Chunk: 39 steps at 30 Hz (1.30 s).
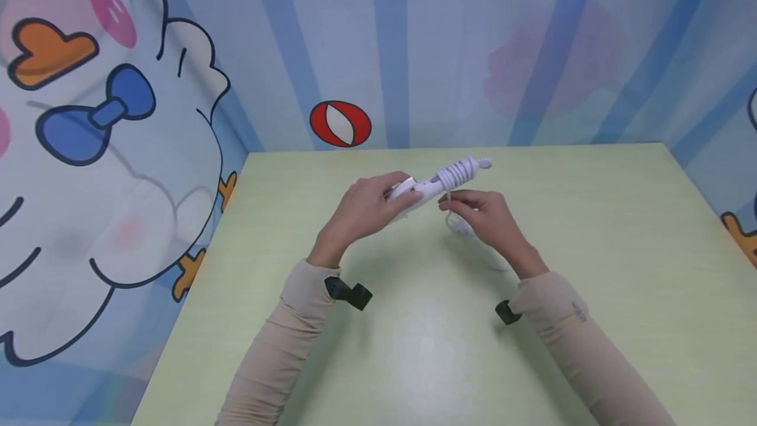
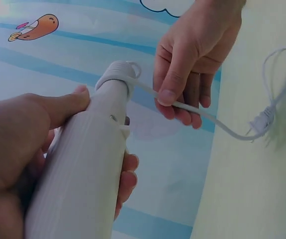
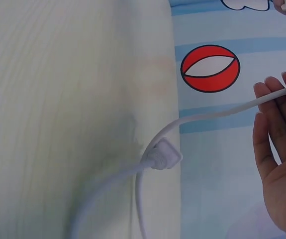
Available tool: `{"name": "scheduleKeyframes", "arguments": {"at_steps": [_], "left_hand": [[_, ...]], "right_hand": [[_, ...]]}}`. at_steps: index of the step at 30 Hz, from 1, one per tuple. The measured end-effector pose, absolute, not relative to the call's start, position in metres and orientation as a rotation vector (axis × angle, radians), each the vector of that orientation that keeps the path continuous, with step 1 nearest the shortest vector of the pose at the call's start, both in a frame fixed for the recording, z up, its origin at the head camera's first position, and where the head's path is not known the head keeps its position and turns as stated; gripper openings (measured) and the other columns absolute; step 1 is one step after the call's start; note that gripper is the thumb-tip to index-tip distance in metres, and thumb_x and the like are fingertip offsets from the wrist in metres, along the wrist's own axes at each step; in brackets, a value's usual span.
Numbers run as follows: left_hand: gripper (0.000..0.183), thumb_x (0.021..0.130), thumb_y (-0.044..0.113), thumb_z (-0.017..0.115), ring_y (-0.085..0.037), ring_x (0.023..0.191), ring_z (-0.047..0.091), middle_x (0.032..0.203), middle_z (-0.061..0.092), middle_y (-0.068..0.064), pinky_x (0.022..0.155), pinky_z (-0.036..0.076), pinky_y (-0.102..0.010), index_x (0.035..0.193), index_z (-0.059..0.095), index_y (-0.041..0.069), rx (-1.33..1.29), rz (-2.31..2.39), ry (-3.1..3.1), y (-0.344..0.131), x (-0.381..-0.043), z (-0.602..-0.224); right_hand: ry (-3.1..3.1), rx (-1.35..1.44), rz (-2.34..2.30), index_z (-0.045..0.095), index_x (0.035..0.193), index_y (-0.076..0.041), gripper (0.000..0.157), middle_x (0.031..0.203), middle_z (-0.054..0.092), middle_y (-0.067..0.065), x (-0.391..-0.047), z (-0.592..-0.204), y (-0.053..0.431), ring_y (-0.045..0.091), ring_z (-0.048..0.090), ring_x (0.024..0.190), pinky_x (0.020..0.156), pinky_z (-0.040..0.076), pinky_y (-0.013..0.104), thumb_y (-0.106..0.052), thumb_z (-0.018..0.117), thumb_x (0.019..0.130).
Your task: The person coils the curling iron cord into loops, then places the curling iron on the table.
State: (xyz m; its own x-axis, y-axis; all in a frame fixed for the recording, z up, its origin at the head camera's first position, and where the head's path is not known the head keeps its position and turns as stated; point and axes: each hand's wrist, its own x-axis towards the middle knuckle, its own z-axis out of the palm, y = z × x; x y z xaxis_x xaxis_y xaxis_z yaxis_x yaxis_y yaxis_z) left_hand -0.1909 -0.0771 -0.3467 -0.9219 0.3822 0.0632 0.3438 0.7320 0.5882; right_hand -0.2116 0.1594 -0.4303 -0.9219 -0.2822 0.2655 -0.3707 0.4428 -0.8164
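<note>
My left hand (image 1: 369,208) grips a white hair iron (image 2: 83,169) around its body, thumb along one side and fingers curled under the other. The iron is tilted, its far end up and to the right in the head view. Several turns of white power cord (image 1: 457,175) are wound around that end. Just right of it, my right hand (image 1: 489,221) pinches the cord between thumb and fingers. From there the loose cord hangs down in a loop, with the two-pin plug (image 2: 263,121) dangling on it. Part of the iron is hidden by the left hand.
Both hands are over a pale yellow-green table (image 1: 426,360). Behind it stands a blue striped wall (image 1: 437,51) with a red-and-white ball picture (image 1: 340,123). A large cartoon bird (image 1: 118,169) covers the left wall. Black wrist cameras (image 1: 349,292) sit at both cuffs.
</note>
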Motion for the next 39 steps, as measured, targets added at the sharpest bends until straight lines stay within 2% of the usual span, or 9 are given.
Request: {"name": "scheduleKeyframes", "arguments": {"at_steps": [4,12,17,20,22,25,30,35,39], "left_hand": [[0.033,0.093,0.047,0.056,-0.015,0.081,0.058,0.095,0.064,0.002,0.069,0.049,-0.030,0.116,0.061,0.024,0.655,1.011,2.789,-0.079,-0.191,-0.346],[0.025,0.093,0.042,0.058,-0.017,0.084,0.059,0.097,0.062,0.003,0.071,0.051,-0.032,0.112,0.062,0.027,0.787,1.147,2.610,-0.091,-0.191,-0.338],[0.021,0.093,0.038,0.059,-0.017,0.084,0.059,0.097,0.062,0.004,0.073,0.051,-0.032,0.110,0.063,0.026,0.882,1.133,2.538,-0.096,-0.192,-0.335],[0.020,0.093,0.036,0.059,-0.016,0.085,0.059,0.097,0.062,0.004,0.073,0.051,-0.032,0.110,0.063,0.026,0.917,1.110,2.492,-0.098,-0.193,-0.334],[0.020,0.093,0.036,0.060,-0.017,0.085,0.060,0.097,0.062,0.003,0.073,0.051,-0.032,0.110,0.063,0.025,0.927,1.088,2.459,-0.098,-0.192,-0.332],[0.019,0.093,0.036,0.060,-0.016,0.083,0.060,0.095,0.062,0.003,0.073,0.051,-0.032,0.107,0.062,0.024,0.939,1.034,2.430,-0.098,-0.191,-0.330],[0.022,0.093,0.037,0.060,-0.015,0.083,0.059,0.093,0.062,0.003,0.073,0.050,-0.030,0.108,0.063,0.021,0.945,0.893,2.422,-0.094,-0.189,-0.327],[0.024,0.093,0.038,0.060,-0.013,0.081,0.059,0.092,0.063,0.005,0.072,0.049,-0.028,0.110,0.064,0.022,0.946,0.763,2.430,-0.089,-0.187,-0.327],[0.022,0.092,0.040,0.061,-0.012,0.081,0.059,0.090,0.063,0.006,0.073,0.048,-0.027,0.108,0.064,0.025,0.898,0.669,2.439,-0.085,-0.184,-0.328]], "right_hand": [[-2.588,0.608,1.485,0.073,0.105,-0.012,0.024,0.103,0.073,0.005,-0.214,-0.428,0.161,0.018,0.067,0.097,0.084,0.051,0.039,-0.029,0.063,0.093],[-2.513,0.669,1.443,0.070,0.101,-0.003,0.015,0.098,0.071,0.013,-0.219,-0.413,0.161,0.023,0.067,0.093,0.082,0.052,0.041,-0.012,0.067,0.089],[-2.504,0.699,1.397,0.071,0.094,0.000,0.008,0.091,0.071,0.015,-0.220,-0.409,0.163,0.005,0.062,0.081,0.074,0.049,0.025,-0.002,0.067,0.087],[-2.427,0.868,1.335,0.072,0.098,0.000,0.016,0.094,0.073,0.014,-0.220,-0.408,0.166,-0.001,0.064,0.085,0.074,0.049,0.015,0.006,0.065,0.085],[-2.354,1.006,1.280,0.072,0.103,-0.002,0.024,0.097,0.073,0.011,-0.222,-0.406,0.168,0.001,0.066,0.088,0.075,0.049,0.013,0.009,0.065,0.083],[-2.346,1.074,1.199,0.073,0.104,-0.006,0.023,0.096,0.074,0.007,-0.224,-0.403,0.169,0.008,0.068,0.084,0.069,0.049,0.016,0.004,0.066,0.085],[-2.555,0.989,1.208,0.073,0.106,-0.012,0.018,0.100,0.073,0.005,-0.223,-0.397,0.171,0.013,0.067,0.083,0.066,0.050,0.025,-0.016,0.067,0.090],[-2.614,1.012,1.100,0.074,0.105,-0.014,0.018,0.101,0.074,0.002,-0.225,-0.396,0.175,0.013,0.066,0.082,0.064,0.047,0.025,-0.018,0.068,0.088],[-2.620,1.063,1.024,0.074,0.104,-0.013,0.019,0.100,0.074,0.002,-0.224,-0.394,0.175,0.015,0.069,0.087,0.068,0.051,0.031,-0.018,0.070,0.087]]}}
